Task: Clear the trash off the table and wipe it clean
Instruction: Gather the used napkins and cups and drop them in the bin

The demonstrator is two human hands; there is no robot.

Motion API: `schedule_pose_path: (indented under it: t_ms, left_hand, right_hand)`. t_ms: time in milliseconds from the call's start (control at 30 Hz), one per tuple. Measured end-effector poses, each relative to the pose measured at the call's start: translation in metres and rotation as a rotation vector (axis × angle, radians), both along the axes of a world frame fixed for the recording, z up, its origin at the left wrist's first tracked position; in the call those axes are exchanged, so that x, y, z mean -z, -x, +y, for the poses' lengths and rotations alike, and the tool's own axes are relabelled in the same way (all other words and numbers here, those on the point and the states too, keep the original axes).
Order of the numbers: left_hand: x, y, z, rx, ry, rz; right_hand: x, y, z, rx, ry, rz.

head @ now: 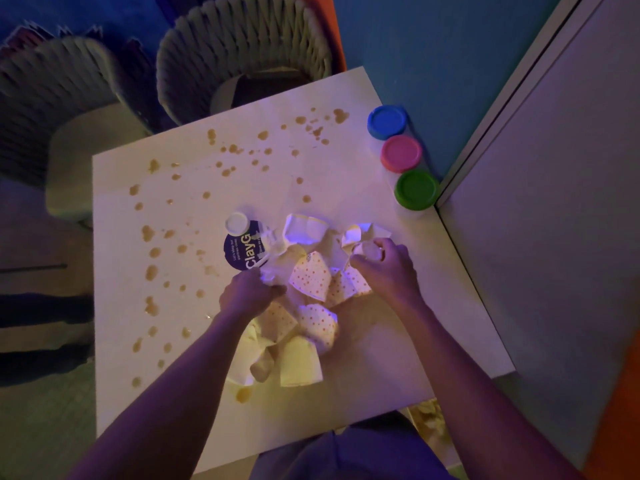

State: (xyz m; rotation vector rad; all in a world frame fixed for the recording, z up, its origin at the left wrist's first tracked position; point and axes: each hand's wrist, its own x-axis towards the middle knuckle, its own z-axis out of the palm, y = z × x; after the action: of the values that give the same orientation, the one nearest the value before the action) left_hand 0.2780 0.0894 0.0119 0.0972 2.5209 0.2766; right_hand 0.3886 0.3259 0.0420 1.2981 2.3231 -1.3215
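Dim purple-lit room, blue wall behind, two woven wicker chairs (242,53) at the far side. Square white tabletop (433,323) carries everything.

Progress: early. Trash is bunched mid-tabletop, none of it visibly off yet. Brown liquid drops (149,233) spatter the left half and far edge, too many to count; one larger drop near the front edge. No wiping done by the look of it, no cloth clearly in view. So both parts remain: remove the pile, then wipe.

Counts:
- crumpled white and red-dotted paper wrappers (308,282): one heap, roughly six or seven pieces, overlap stops an exact count
- dark blue round pouch with white cap, printed "ClayG" (242,249): one, lying at the heap's left edge, touching it
- small round tubs with coloured lids at the right edge, in a row: three, blue lid (387,121), pink lid (401,153), green lid (417,189); probably not trash

Left hand (251,292) has its fingers curled into the near-left side of the heap, gripping paper beside the pouch. Right hand (384,268) has its fingers closed, pinching a crumpled pale scrap at the heap's right side.
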Motion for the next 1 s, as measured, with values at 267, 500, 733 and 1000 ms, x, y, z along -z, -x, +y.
schedule_pose_path:
  t_ms: [267, 500, 733, 1000]
  left_hand:
    - [0.018, -0.001, 0.002, -0.028, -0.033, -0.025]
    - [0.016, 0.01, -0.011, -0.181, -0.289, -0.07]
    - [0.007, 0.036, -0.039, -0.119, -0.379, 0.022]
    - [-0.005, 0.073, -0.053, -0.014, -0.314, 0.19]
  right_hand:
    - [-0.008, -0.024, -0.029, 0.051, -0.039, -0.02]
    - [-0.017, -0.032, -0.062, 0.062, -0.024, -0.02]
    - [-0.013, -0.021, -0.114, 0.04, 0.143, -0.02]
    - [-0.01, -0.013, -0.145, 0.352, 0.663, 0.14]
